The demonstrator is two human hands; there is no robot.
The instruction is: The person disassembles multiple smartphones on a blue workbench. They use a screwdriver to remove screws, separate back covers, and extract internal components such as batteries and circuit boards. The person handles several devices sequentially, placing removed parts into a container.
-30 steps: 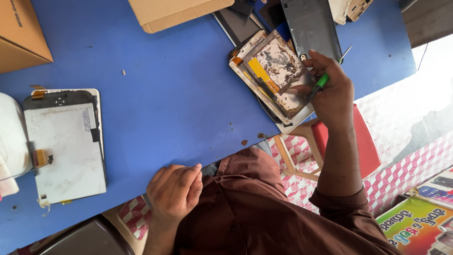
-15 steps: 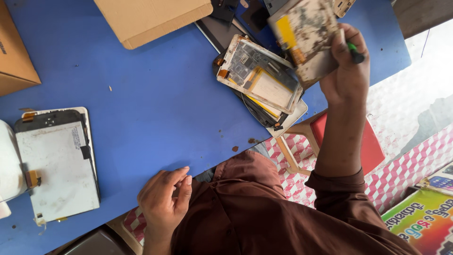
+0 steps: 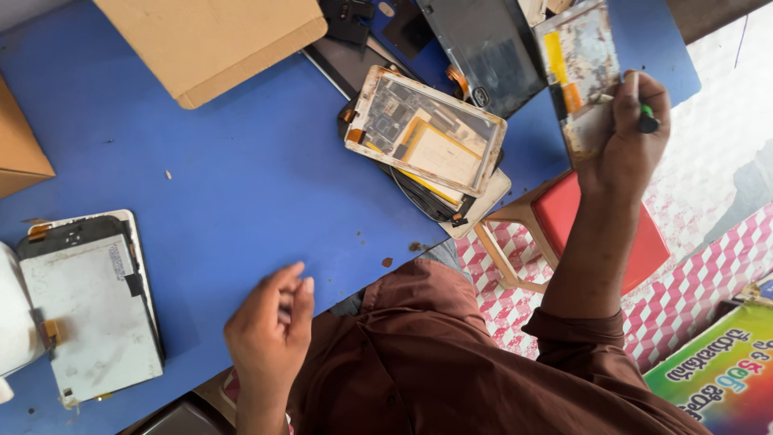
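Note:
My right hand (image 3: 630, 145) holds a worn, stained flat tablet panel (image 3: 581, 72) with yellow and orange tape, lifted over the table's right end; a green-tipped tool (image 3: 647, 121) is also pinched in that hand. Left of it an opened tablet frame (image 3: 427, 133) with exposed circuit board and ribbon cables lies on a stack of other tablet parts. My left hand (image 3: 270, 326) hovers near the table's front edge with fingers loosely apart and holds nothing.
A blue table (image 3: 241, 185) carries a cardboard box (image 3: 213, 40) at the top, another box (image 3: 20, 145) at left, a dismantled tablet (image 3: 84, 306) at lower left and a dark panel (image 3: 487, 52). A red stool (image 3: 580, 234) stands beside the table.
My right hand lifted the stained panel off the stack and carried it up and right, uncovering the opened frame. My left hand rose from the table edge and spread its fingers.

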